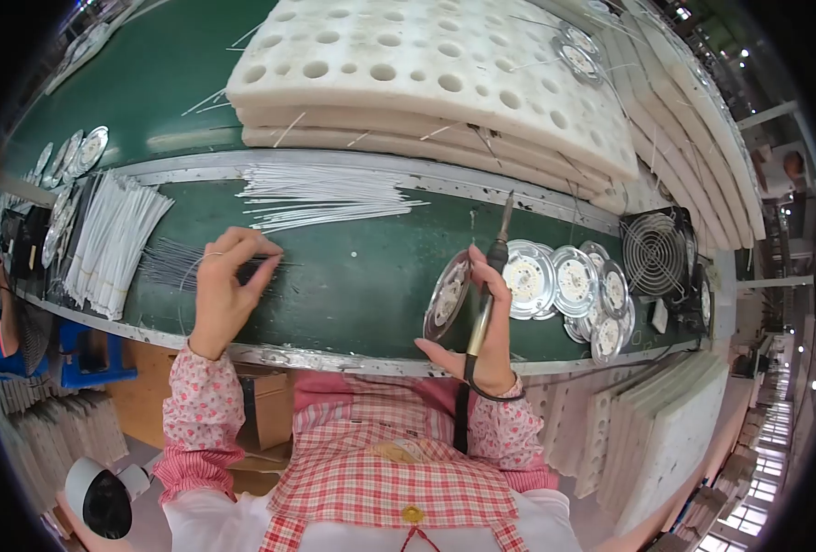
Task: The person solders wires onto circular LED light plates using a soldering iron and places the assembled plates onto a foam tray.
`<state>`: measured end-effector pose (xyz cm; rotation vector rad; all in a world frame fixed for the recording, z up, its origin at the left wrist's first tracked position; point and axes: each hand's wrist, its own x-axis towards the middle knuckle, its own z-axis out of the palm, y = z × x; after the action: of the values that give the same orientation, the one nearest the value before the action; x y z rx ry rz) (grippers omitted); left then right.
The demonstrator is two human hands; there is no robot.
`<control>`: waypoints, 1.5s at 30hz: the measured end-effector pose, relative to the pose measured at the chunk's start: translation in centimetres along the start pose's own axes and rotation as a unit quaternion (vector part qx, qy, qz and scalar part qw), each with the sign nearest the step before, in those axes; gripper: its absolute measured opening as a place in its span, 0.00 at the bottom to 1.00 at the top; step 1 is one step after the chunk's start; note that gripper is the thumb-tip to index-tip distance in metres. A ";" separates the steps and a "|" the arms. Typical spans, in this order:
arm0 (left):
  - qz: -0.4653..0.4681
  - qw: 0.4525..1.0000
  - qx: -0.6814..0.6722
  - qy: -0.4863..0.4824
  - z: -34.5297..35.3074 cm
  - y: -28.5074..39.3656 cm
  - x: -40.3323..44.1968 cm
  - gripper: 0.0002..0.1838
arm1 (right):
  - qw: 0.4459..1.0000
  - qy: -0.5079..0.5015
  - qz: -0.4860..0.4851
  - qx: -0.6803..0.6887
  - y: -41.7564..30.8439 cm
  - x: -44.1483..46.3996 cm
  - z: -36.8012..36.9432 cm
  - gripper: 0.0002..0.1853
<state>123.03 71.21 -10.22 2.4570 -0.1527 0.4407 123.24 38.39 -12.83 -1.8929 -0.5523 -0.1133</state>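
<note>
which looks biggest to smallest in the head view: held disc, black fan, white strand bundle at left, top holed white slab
1. Top holed white slab, by far
2. White strand bundle at left
3. Black fan
4. Disc in the right hand, seen tilted

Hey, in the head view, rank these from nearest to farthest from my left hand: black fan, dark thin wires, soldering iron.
From your left hand:
1. Dark thin wires, mostly just to its left.
2. Soldering iron, across in the right hand.
3. Black fan, at the bench's right end.
</note>
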 end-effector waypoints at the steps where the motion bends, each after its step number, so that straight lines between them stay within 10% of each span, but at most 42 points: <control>1: -0.001 0.999 -0.036 0.017 0.1 -0.1 0.1 0.07 | 1.000 0.012 -0.015 0.011 0.1 -0.4 -0.3 0.59; 9: 0.025 0.978 -0.205 -0.027 2.7 6.4 0.9 0.15 | 0.997 0.033 -0.062 0.045 -0.6 -1.1 -1.2 0.57; 13: 0.050 0.945 -0.307 -0.098 5.5 10.4 1.4 0.12 | 0.920 0.037 0.111 0.375 -2.4 -0.5 -0.9 0.59; 20: -0.001 0.921 -0.366 -0.132 6.7 11.8 2.0 0.07 | 0.885 0.043 0.185 0.424 -2.9 0.7 -1.2 0.62; 29: 0.051 0.953 -0.275 -0.117 6.1 11.5 1.4 0.09 | 0.931 0.025 0.132 0.338 -2.7 0.3 -0.1 0.59; 33: -0.036 0.924 -0.350 -0.149 6.9 10.5 0.9 0.07 | 0.999 0.006 -0.019 -0.036 -3.2 0.8 -0.5 0.57; 45: -0.188 0.868 -0.419 -0.187 7.5 9.1 0.8 0.17 | 0.990 0.022 -0.015 -0.136 -2.4 0.9 1.1 0.56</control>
<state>123.88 59.36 -10.39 1.6126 -0.0100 -0.2530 122.81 40.33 -10.85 -2.1415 -0.5581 -0.2597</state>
